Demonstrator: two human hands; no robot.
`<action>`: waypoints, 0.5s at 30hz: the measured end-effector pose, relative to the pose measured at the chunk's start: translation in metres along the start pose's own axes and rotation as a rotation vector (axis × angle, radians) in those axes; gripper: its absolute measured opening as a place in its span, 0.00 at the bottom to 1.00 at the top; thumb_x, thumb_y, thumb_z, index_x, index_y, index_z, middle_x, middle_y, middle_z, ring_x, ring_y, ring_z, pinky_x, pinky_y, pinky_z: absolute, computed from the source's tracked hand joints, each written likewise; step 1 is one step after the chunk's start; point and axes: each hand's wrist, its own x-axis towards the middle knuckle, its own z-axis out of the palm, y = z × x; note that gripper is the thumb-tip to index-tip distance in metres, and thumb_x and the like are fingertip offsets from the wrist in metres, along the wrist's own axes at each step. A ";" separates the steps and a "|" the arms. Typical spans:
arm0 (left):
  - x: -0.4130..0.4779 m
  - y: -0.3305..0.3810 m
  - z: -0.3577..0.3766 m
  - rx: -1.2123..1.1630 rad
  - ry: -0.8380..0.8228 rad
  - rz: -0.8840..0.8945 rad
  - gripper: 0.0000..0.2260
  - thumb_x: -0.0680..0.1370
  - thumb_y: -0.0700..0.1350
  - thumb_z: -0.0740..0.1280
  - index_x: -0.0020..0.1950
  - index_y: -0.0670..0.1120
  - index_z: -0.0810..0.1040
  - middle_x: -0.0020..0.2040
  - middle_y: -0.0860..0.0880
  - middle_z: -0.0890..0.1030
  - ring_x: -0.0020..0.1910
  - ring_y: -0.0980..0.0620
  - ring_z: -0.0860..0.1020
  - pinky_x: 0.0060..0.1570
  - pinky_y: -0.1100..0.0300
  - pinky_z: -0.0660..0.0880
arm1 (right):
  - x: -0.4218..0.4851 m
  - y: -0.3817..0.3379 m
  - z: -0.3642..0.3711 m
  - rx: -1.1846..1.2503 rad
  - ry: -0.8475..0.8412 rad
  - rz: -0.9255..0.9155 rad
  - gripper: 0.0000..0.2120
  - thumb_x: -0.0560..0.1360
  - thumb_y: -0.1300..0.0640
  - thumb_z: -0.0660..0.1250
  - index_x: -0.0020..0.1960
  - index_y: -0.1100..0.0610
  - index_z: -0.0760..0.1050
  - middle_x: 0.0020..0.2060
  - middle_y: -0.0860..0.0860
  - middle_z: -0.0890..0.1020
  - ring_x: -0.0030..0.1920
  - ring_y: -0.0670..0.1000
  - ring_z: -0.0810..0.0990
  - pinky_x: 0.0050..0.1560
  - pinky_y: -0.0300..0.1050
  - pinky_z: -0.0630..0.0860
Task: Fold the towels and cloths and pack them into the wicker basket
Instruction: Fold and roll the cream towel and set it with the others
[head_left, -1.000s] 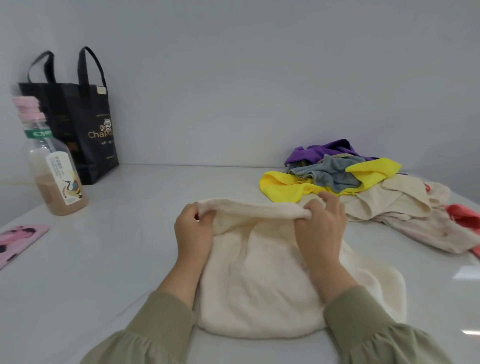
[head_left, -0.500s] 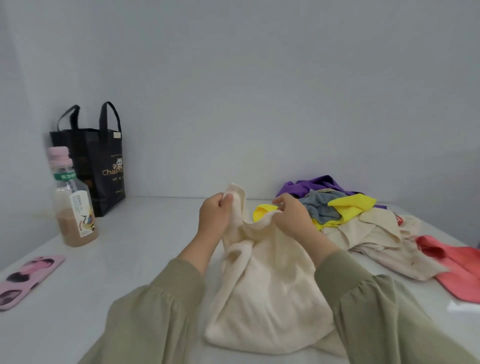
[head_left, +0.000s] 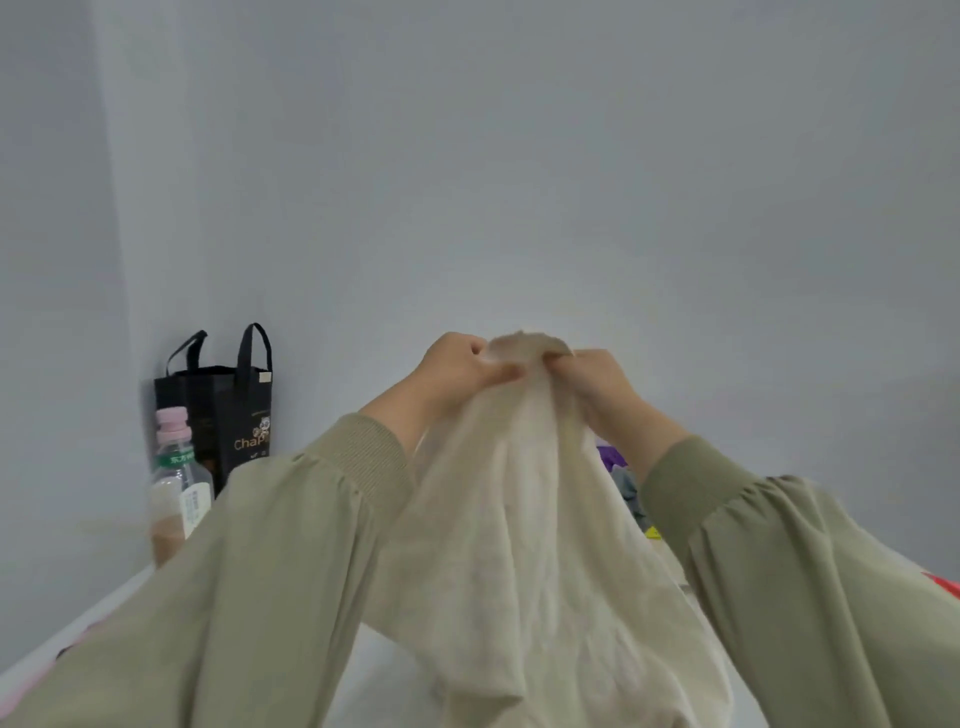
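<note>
1. A person lifts a cream towel (head_left: 519, 545) in front of a plain grey wall. The left grip (head_left: 457, 369) and right grip (head_left: 597, 384), both bare hands, are clenched on the towel's top edge, nearly touching each other.
2. The towel hangs bunched between two olive-green sleeves (head_left: 291, 561), above a white desk (head_left: 384, 680). Whether its lower end rests on the desk cannot be told.
3. Risk: with both grips so close together, the cloth hangs as a rope, not a flat sheet. Any fold is likely to come out crooked unless the grips spread to the corners.
4. Risk: a bottle (head_left: 176, 483) with a pink cap, part full of brown drink, stands just behind the left sleeve. A swing of that arm could tip it.
5. Risk: loose cloths (head_left: 626, 483) in purple, grey and yellow lie near the right forearm. The hanging towel could drag or scatter them.
6. No wicker basket is in view, so packing looks some way off.
7. Writing: a black tote bag (head_left: 223, 410) by the wall shows gold letters "Cha"; the rest is unreadable. A small cartoon logo sits above them.
8. The bottle's green neck band carries white characters, too blurred to read. Its white label is also illegible.
</note>
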 end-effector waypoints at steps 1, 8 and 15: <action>-0.002 -0.004 -0.003 0.046 -0.104 -0.081 0.09 0.72 0.48 0.74 0.40 0.44 0.79 0.34 0.51 0.74 0.31 0.54 0.72 0.31 0.65 0.69 | 0.006 -0.005 -0.002 0.000 0.067 0.011 0.07 0.74 0.60 0.64 0.40 0.62 0.75 0.39 0.58 0.76 0.42 0.53 0.74 0.41 0.47 0.68; 0.004 -0.021 -0.009 -0.099 -0.074 -0.264 0.13 0.82 0.48 0.59 0.52 0.40 0.78 0.51 0.44 0.81 0.50 0.46 0.79 0.53 0.52 0.78 | 0.018 -0.029 -0.017 -0.252 -0.051 -0.029 0.06 0.72 0.66 0.63 0.48 0.60 0.74 0.43 0.55 0.77 0.44 0.53 0.75 0.38 0.41 0.71; 0.024 0.015 -0.025 0.181 -0.141 -0.031 0.18 0.75 0.56 0.69 0.35 0.45 0.71 0.32 0.51 0.71 0.30 0.53 0.70 0.29 0.64 0.66 | 0.020 -0.052 -0.022 -0.144 -0.157 0.009 0.05 0.73 0.63 0.67 0.44 0.62 0.81 0.37 0.54 0.81 0.40 0.50 0.78 0.39 0.42 0.75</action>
